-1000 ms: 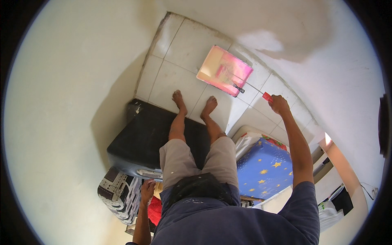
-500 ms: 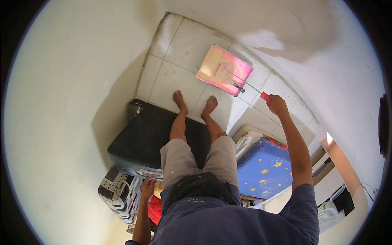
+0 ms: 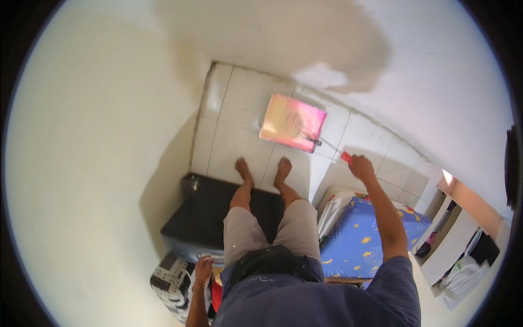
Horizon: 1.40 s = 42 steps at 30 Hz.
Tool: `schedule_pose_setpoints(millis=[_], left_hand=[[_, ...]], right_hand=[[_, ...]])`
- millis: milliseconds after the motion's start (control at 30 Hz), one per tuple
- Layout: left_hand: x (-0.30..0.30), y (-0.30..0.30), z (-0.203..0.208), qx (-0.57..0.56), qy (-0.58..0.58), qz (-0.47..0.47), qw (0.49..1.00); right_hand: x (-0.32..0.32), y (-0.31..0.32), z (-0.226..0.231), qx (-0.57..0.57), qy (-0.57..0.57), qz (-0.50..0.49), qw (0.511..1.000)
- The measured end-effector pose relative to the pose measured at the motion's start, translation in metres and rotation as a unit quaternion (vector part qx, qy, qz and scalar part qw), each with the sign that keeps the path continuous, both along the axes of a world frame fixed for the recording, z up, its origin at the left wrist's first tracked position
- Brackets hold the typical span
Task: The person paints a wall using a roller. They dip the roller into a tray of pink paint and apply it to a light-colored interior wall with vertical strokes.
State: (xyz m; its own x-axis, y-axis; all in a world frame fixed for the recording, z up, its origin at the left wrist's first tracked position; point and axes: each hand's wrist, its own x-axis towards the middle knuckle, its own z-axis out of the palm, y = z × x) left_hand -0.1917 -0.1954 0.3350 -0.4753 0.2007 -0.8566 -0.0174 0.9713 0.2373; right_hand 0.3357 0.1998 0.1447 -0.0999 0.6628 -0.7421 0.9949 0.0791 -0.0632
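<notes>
My right hand (image 3: 361,168) is closed around the red handle of a paint roller (image 3: 346,157). Its thin metal rod reaches left into a pink rectangular paint tray (image 3: 321,121) on the floor, where the roller's head is blurred. Cream-coloured paint covers much of the tray's inside. A brush with a dark handle (image 3: 312,140) lies at the tray's near right edge. Down at my left side hangs my left hand (image 3: 204,271), fingers loosely bent with pale smears on the tips. Nothing shows in it, and it is nearest the black padded piece (image 3: 218,210).
Pale walls (image 3: 98,136) meet in a corner beyond the tiled floor (image 3: 229,141). To my right lies a blue star-patterned mattress (image 3: 354,240), with white shelving (image 3: 449,250) farther right. A black-and-white patterned item (image 3: 171,283) stands behind my left hand.
The whole view has tilted, so the tray, my feet and the roller sit lower in the picture. My right hand keeps its grip on the roller, whose head stays in the tray.
</notes>
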Motion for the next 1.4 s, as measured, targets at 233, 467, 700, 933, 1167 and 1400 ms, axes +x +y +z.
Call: schedule_pose_setpoints(millis=[233, 467, 700, 933, 1167, 1400], left_hand=[[-0.056, 0.033, -0.013, 0.102, 0.004, -0.148, 0.984], [-0.109, 0.126, 0.001, 0.100, 0.008, -0.309, 0.946], [-0.169, 0.196, 0.002, 0.134, 0.052, -0.461, 0.875], [-0.240, 0.189, -0.049, 0.236, 0.100, -0.480, 0.839], [-0.215, 0.116, -0.050, 0.322, 0.097, -0.481, 0.809], [-0.199, 0.137, -0.061, 0.290, 0.150, -0.507, 0.797]], right_hand=[[0.038, -0.144, 0.083, 0.041, 0.059, -0.098, 0.993], [-0.021, -0.302, 0.213, 0.088, 0.141, -0.281, 0.945], [-0.139, -0.385, 0.305, 0.260, 0.231, -0.364, 0.864], [-0.215, -0.407, 0.334, 0.312, 0.263, -0.373, 0.834], [-0.242, -0.378, 0.357, 0.361, 0.370, -0.434, 0.737], [-0.281, -0.294, 0.436, 0.569, 0.377, -0.380, 0.624]])
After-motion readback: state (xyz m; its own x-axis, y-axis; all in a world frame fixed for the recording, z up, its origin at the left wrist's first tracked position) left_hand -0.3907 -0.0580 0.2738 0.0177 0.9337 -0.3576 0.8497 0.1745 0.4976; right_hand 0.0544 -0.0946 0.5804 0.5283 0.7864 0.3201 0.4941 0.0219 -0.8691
